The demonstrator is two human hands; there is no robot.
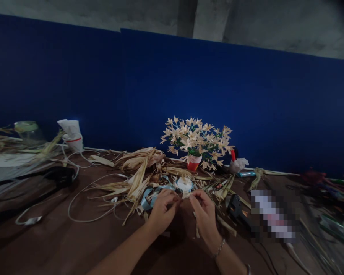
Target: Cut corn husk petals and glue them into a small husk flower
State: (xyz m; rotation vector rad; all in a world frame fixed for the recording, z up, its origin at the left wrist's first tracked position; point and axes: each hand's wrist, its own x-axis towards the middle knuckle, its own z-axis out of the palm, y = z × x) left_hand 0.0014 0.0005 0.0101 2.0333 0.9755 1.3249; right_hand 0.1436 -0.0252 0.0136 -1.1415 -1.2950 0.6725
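- Hands meet over the middle of the tabletop: our left hand and our right hand each have fingertips pinched narrow on one small husk strip. It is held between them just above the surface. In this dim view we take it for dried husk.
- Just beyond the fingertips we see one white tape roll. One pale blue ribbon curls away beside the left hand.
- Open room lies near our forearms and to the left, where the brown surface is bare but for one white cable looping across it.
- The right side is tighter, with one black glue gun lying near the right hand.
- At its far edge the tabletop meets a blue panel. One heap of dried husks and one red cup of pale flowers stand before it.
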